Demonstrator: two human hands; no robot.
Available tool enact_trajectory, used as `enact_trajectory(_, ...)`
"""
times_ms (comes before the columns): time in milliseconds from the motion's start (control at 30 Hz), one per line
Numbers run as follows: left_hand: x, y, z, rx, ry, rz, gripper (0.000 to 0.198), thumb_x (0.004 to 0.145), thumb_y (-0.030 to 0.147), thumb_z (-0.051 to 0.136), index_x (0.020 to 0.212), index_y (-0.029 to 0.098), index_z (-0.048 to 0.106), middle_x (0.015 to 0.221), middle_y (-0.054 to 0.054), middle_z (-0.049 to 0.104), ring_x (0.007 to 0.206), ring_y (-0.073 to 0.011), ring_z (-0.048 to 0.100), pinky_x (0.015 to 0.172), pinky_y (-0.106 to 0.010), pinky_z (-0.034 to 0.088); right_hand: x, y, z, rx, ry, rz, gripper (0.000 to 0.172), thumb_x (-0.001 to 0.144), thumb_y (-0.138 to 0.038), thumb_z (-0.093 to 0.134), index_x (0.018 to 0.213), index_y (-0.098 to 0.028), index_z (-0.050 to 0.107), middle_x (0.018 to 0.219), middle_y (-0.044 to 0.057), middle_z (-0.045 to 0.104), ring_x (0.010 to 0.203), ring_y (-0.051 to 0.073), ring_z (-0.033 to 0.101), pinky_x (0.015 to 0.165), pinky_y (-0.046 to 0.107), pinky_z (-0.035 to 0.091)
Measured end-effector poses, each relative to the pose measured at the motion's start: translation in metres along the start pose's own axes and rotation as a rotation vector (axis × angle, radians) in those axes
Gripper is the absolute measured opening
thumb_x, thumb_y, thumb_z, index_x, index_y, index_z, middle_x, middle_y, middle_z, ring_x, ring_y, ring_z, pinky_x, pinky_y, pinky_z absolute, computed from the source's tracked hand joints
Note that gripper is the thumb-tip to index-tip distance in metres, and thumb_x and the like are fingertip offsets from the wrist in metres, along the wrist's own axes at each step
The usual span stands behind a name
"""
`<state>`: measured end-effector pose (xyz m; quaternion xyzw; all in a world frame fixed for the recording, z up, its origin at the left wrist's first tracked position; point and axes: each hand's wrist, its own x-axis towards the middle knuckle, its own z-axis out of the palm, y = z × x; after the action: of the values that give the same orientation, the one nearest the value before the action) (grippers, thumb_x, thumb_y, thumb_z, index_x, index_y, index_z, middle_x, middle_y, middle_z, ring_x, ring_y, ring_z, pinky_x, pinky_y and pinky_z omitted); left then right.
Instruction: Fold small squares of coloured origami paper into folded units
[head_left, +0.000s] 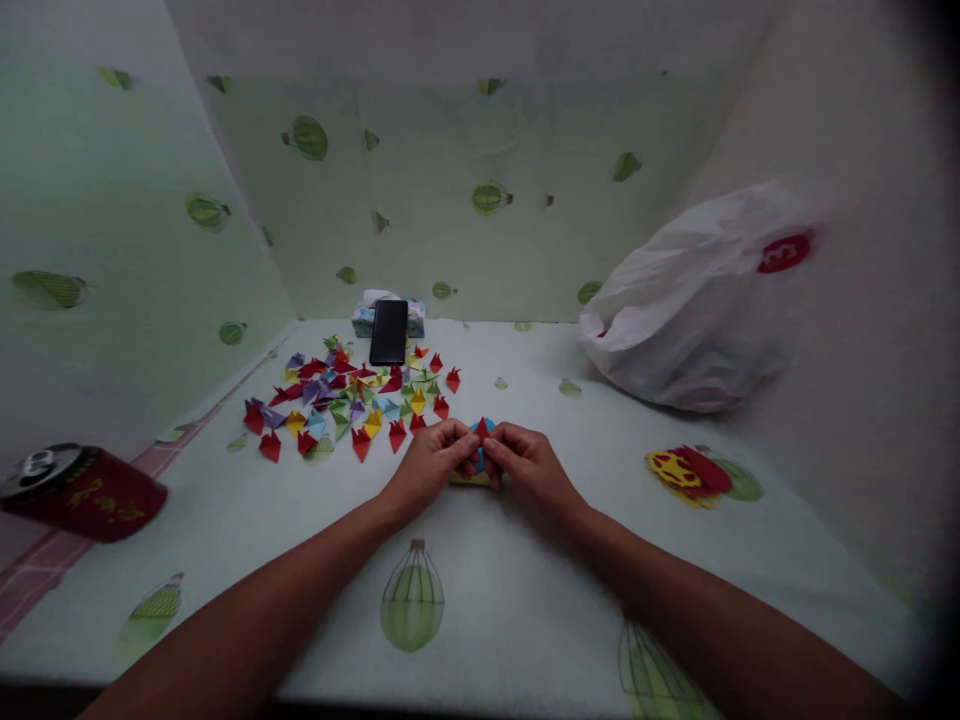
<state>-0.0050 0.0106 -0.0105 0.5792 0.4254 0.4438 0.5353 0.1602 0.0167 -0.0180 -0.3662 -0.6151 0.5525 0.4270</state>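
My left hand (433,458) and my right hand (529,462) meet near the middle of the table, thumbs and fingers pinched together. Between them is a small red folded paper (483,428), its point facing up. Something blue (479,460) shows just behind and below it; whether it is held too I cannot tell. Under the hands a yellow flat item (469,479) is mostly hidden. Beyond my left hand lies a spread of many-coloured folded paper cranes (361,443), in red, yellow, green, purple and blue.
A black phone (388,333) leans on a tissue box (363,320) at the back. On the right sit a white plastic bag (690,310) and red and yellow paper cut-outs (686,472). A red can (94,495) stands at the left edge. Walls enclose the table.
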Motion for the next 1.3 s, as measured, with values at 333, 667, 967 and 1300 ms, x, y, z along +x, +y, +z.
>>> enact_trajectory(333,-0.001,0.002,-0.001,0.051,-0.049,0.014,0.029,0.082,0.042,0.063,0.073,0.017,0.053,0.058,0.005,0.051,0.052,-0.0092,0.045,0.051,-0.022,0.034,-0.002,-0.007,0.001,-0.125,0.013,-0.060,0.031,0.089,-0.040,0.056,0.067,-0.020,0.048,0.054,-0.005,0.050,0.045,0.009,0.043,0.048,0.024,0.035)
enact_trajectory(667,-0.007,0.004,0.007,0.060,-0.039,0.110,0.027,0.089,0.042,0.056,0.078,0.018,0.050,0.066,0.002,0.055,0.061,-0.0119,0.051,0.060,-0.025,0.041,-0.008,-0.006,0.004,-0.209,0.065,-0.158,0.034,0.094,-0.038,0.050,0.066,-0.020,0.049,0.054,-0.004,0.049,0.051,0.011,0.042,0.052,0.025,0.034)
enact_trajectory(967,-0.006,0.010,0.001,0.109,-0.158,0.063,0.026,0.089,0.042,0.054,0.078,0.018,0.053,0.066,0.002,0.053,0.060,-0.0119,0.048,0.057,-0.024,0.037,-0.002,-0.009,-0.003,-0.113,-0.002,-0.078,0.035,0.090,-0.046,0.058,0.067,-0.020,0.053,0.052,-0.004,0.051,0.046,0.011,0.044,0.048,0.025,0.035)
enact_trajectory(1300,-0.008,0.014,0.004,0.117,-0.112,0.117,0.027,0.088,0.039,0.056,0.074,0.017,0.054,0.063,0.003,0.053,0.056,-0.0105,0.047,0.055,-0.024,0.037,-0.005,-0.010,0.001,-0.061,0.036,-0.125,0.039,0.094,-0.049,0.052,0.067,-0.020,0.050,0.051,-0.004,0.051,0.043,0.010,0.044,0.047,0.024,0.036)
